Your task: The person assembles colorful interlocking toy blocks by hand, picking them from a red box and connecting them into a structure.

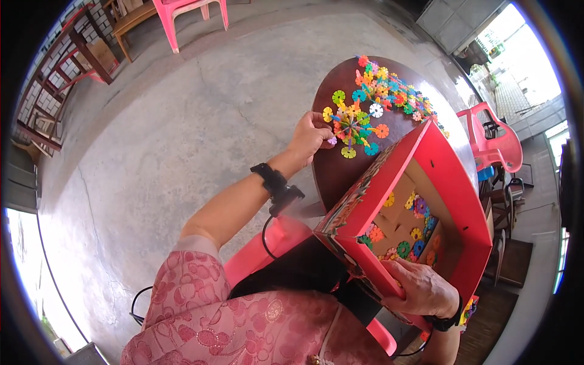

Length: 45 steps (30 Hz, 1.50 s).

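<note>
My left hand [310, 140] reaches to the left edge of the table, its fingers closed on the near side of a cluster of interlocking plastic flower discs [350, 125]. A purple disc [332, 140] shows by the fingertips. The discs are yellow, green, blue, orange and white and are slotted into one another. Closer to me, my right hand [421, 287] grips the near rim of an open red cardboard box [389, 176], thumb inside the edge. Loose discs [403, 248] of several colours lie on the brown bottom of the box, which is tilted toward me.
The box leans against the dark round table [333, 179]. A longer trail of joined discs [398, 94] lies farther back on it. A pink plastic chair [496, 140] stands at the right, another pink seat [188, 9] at the back left, near a wooden bench [131, 21].
</note>
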Each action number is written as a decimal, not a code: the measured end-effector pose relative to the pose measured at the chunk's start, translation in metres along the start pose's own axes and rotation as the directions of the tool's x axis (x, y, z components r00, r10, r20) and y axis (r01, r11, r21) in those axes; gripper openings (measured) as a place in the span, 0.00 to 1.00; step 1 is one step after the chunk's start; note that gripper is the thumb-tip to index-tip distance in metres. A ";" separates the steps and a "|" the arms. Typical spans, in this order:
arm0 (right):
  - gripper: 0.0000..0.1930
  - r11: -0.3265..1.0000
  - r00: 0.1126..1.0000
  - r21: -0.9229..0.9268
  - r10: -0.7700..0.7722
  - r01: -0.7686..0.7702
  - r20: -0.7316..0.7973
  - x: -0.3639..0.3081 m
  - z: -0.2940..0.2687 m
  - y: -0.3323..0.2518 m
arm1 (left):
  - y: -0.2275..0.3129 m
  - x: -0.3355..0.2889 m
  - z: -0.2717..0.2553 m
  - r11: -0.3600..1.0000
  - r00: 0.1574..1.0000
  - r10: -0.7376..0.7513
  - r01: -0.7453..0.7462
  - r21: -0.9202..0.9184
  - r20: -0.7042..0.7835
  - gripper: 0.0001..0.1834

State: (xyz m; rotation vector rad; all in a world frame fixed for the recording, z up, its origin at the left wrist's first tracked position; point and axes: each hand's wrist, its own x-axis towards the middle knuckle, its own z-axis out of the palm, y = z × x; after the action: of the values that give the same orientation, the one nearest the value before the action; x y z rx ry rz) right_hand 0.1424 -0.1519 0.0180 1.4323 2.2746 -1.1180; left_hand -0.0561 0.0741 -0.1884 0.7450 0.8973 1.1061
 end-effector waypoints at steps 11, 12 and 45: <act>0.30 1.000 1.000 -0.015 0.023 -0.022 0.020 -0.001 0.001 0.001 | 0.008 0.006 0.010 0.999 1.000 -0.002 0.002 0.032 0.000 0.19; 0.30 1.000 1.000 -0.009 0.019 -0.019 0.017 -0.001 0.001 0.001 | 0.008 0.008 0.011 0.999 1.000 -0.004 0.005 0.042 -0.006 0.18; 0.22 0.998 0.989 -0.057 0.006 -0.015 -0.150 -0.071 0.020 0.021 | 0.031 -0.054 0.061 0.814 0.837 -0.203 -0.144 0.563 0.508 0.18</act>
State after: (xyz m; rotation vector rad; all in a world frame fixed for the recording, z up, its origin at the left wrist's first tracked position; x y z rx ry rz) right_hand 0.1909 -0.2089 0.0333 1.5513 2.3757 -0.9628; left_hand -0.0250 0.0269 -0.1216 1.4745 0.7352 0.5022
